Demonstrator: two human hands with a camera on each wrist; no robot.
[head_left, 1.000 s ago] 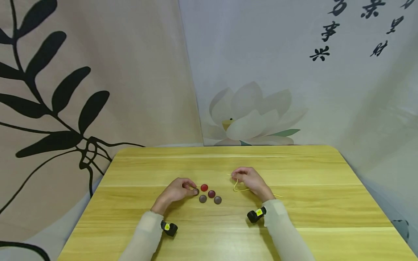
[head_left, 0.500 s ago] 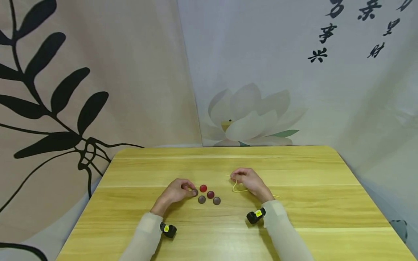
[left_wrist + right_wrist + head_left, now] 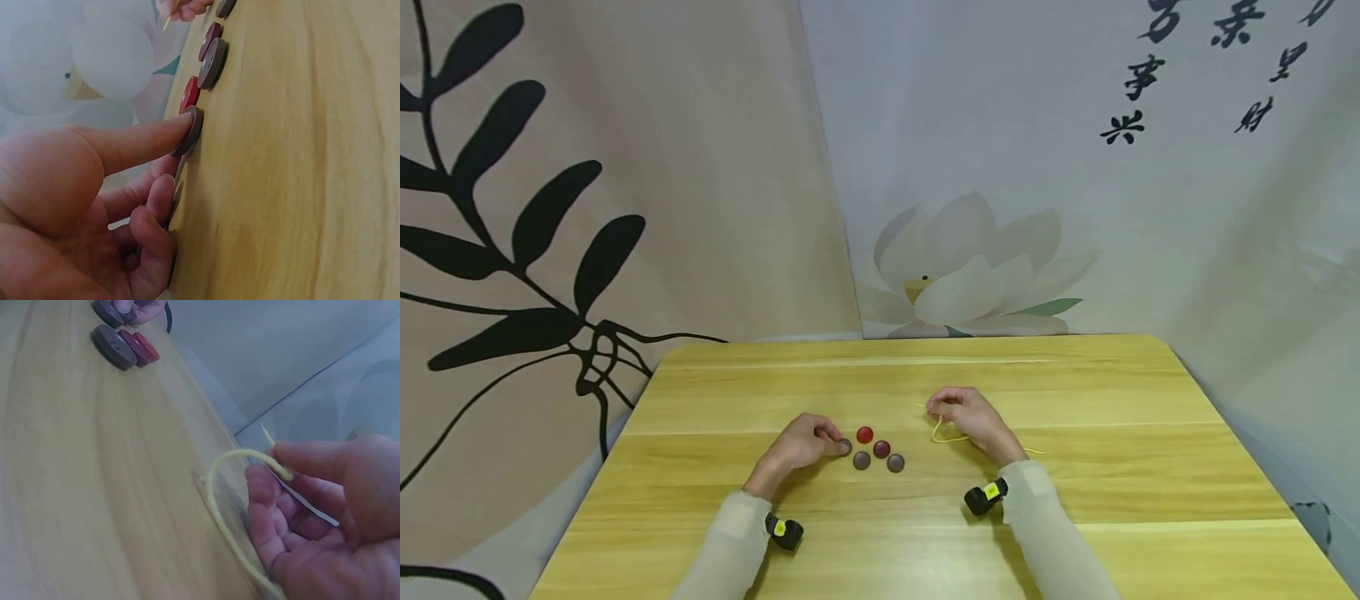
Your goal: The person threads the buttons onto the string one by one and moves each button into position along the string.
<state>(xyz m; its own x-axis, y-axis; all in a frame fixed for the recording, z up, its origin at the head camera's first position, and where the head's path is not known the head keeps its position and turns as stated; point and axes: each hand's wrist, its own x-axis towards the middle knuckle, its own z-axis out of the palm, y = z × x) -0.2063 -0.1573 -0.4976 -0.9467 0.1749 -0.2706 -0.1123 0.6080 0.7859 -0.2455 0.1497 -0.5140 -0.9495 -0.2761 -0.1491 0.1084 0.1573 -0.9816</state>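
My left hand (image 3: 803, 440) is low over the table, pinching a grey-brown button (image 3: 195, 130) at its edge; the thumb lies on its face and the fingertips are partly hidden behind it. Just to the right lie a red button (image 3: 865, 435), a maroon button (image 3: 882, 449) and two grey-brown buttons, one nearer (image 3: 861, 460) and one farther right (image 3: 896, 462). Small holes show in the grey-brown ones. My right hand (image 3: 966, 412) pinches a yellow string (image 3: 215, 506) between thumb and fingers. A short end sticks out past the fingertips, and the rest loops down beneath the hand.
The wooden table (image 3: 880, 533) has rounded far corners. Behind it hangs a cloth backdrop (image 3: 737, 208) with printed leaves, a lotus and characters. A small black camera sits on each wrist, the left one (image 3: 786, 532) and the right one (image 3: 985, 497).
The head view has shifted slightly. Both hands stay almost in place, the left still with the grey-brown button and the right with the yellow string; the other buttons have not visibly moved on the table.
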